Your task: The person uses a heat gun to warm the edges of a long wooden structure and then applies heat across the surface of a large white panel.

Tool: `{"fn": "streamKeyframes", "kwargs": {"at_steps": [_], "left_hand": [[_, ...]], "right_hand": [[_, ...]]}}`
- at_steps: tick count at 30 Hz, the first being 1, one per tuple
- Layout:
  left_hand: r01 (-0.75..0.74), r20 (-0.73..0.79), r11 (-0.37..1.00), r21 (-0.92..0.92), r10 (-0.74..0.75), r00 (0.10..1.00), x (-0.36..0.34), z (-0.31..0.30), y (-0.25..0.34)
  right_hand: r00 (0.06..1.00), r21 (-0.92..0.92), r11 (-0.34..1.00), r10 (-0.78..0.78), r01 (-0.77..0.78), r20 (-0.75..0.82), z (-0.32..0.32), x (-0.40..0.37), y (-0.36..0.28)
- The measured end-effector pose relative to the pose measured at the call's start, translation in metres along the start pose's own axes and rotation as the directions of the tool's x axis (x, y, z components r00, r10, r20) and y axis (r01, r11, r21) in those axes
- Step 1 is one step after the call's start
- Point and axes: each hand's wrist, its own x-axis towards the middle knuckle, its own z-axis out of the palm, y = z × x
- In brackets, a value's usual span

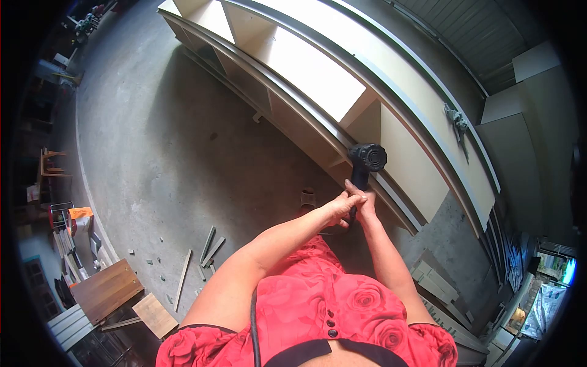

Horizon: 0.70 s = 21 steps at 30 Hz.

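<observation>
A black heat gun with a round, ridged end is held out in front of me against the edge of a long cabinet frame. My right hand is closed around its handle. Beside it, my left hand overlaps the right at the lower handle, fingers curled; part of this grip is hidden. A black cord runs down over my red rose-patterned clothing.
Wood strips and small scraps lie on the concrete floor at left. Brown boards stand at lower left. More panels lie at right. A crumpled grey cloth rests on the cabinet's far edge.
</observation>
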Motion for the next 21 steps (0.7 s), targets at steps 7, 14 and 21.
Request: {"fn": "streamKeyframes", "kwargs": {"at_steps": [7,14,21], "left_hand": [[0.112,-0.096,0.992,-0.062,-0.117,0.988,0.018,0.003,0.022],[0.135,-0.042,0.986,-0.096,-0.139,0.989,0.034,-0.005,0.018],[-0.02,-0.136,0.986,-0.166,-0.003,0.991,0.004,-0.027,0.053]], "right_hand": [[0.997,-0.025,0.997,0.078,-0.078,0.001,-0.006,0.007,-0.002],[0.986,-0.198,0.966,-0.164,0.168,0.038,-0.004,0.01,-0.013],[0.976,-0.16,0.964,-0.2,0.211,0.086,0.044,0.018,-0.045]]}}
